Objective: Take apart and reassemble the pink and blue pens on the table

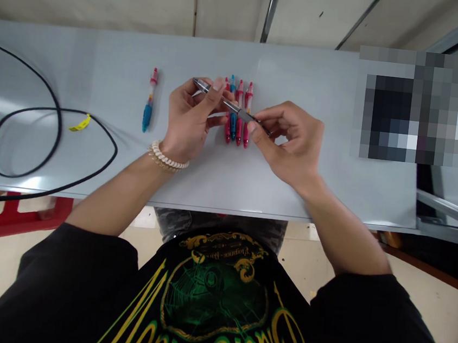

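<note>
Thumb and fingers of my left hand are closed on a silver, tapered pen part, its narrow end pointing up and left. My right hand pinches a grey pen barrel with a dark rear end. The barrel's thin front end points at my left fingers, in line with the silver part. My left thumb covers the gap, so I cannot tell whether the two pieces touch. Just behind and below both hands lies a row of several red and blue pens, partly hidden by my left fingers.
A single pen, red above and blue below, lies left of my left hand. A black cable with a yellow tag loops over the left of the grey table. A blurred-out dark object is at the right end.
</note>
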`<state>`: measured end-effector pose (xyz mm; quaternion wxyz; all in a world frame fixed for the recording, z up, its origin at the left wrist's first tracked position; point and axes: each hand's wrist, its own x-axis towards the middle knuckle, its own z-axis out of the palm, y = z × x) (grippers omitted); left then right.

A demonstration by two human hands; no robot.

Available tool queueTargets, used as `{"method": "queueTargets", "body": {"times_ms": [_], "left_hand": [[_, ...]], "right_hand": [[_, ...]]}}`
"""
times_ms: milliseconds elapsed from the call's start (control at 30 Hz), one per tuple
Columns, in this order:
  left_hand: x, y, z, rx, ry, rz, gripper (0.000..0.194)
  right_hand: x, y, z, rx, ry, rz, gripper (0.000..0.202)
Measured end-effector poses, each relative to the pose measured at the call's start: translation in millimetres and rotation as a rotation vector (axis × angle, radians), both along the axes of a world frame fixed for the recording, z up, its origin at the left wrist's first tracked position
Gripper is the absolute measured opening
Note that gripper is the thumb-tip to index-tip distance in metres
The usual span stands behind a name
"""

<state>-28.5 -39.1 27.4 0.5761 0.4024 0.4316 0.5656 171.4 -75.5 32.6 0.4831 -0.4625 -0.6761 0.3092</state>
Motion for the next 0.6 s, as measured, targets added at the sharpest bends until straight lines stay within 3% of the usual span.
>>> {"method": "queueTargets", "body": {"times_ms": [400, 600], "left_hand": [[-1, 3, -4.3, -0.024, 0.015, -0.014, 0.046], [-4, 4, -8.5, -0.018, 0.046, -0.050, 0.045]], "right_hand": [[-2, 3, -6.3, -0.026, 0.014, 0.006, 0.037], [-2, 4, -12.6, -0.038, 0.065, 0.080, 0.044]]}}
